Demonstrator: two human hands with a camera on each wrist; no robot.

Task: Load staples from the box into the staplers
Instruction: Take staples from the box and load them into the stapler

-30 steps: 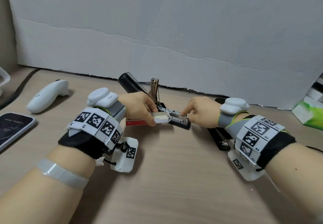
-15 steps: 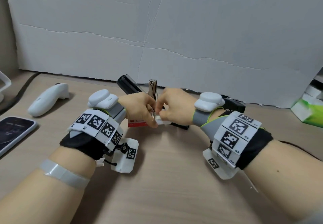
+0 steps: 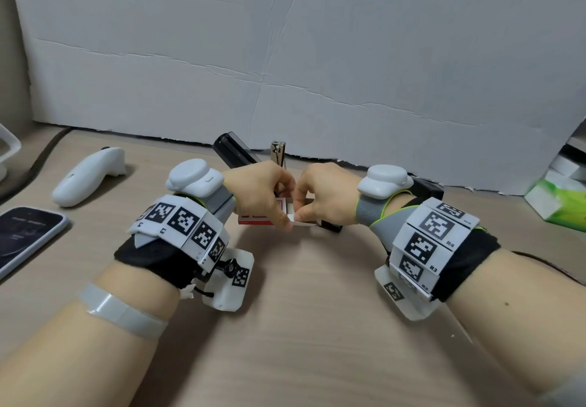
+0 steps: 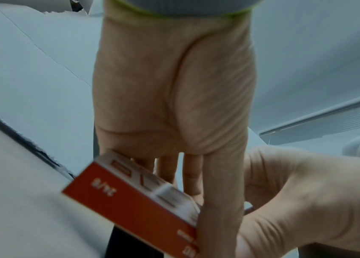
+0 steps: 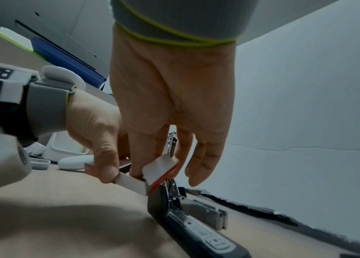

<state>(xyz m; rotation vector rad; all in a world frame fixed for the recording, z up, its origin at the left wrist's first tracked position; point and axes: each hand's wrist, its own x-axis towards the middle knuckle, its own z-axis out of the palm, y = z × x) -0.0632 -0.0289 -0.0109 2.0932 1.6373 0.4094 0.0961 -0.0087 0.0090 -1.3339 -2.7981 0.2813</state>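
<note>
My left hand (image 3: 280,216) grips a red-and-white staple box (image 3: 255,219) just above the desk, thumb on the near side; in the left wrist view the box (image 4: 135,200) lies across its fingers. My right hand (image 3: 301,211) meets it from the right and pinches the white inner tray (image 3: 306,218) that sticks out of the box. In the right wrist view the tray's end flap (image 5: 159,167) stands up at my right fingertips. Behind the hands lies an open black stapler (image 3: 234,151), its metal magazine (image 3: 278,152) upright and its base (image 5: 196,232) under the box. The staples are hidden.
A second black stapler (image 3: 426,186) lies behind my right wrist. A white controller (image 3: 88,175) and a phone (image 3: 25,235) are at the left, a green-and-white box (image 3: 558,203) at the right. A white board (image 3: 285,57) closes off the back of the wooden desk (image 3: 301,327).
My right hand has left the stapler's front end and moved left to the staple box's open tray, where it now meets my left hand. The left hand has kept hold of the box.
</note>
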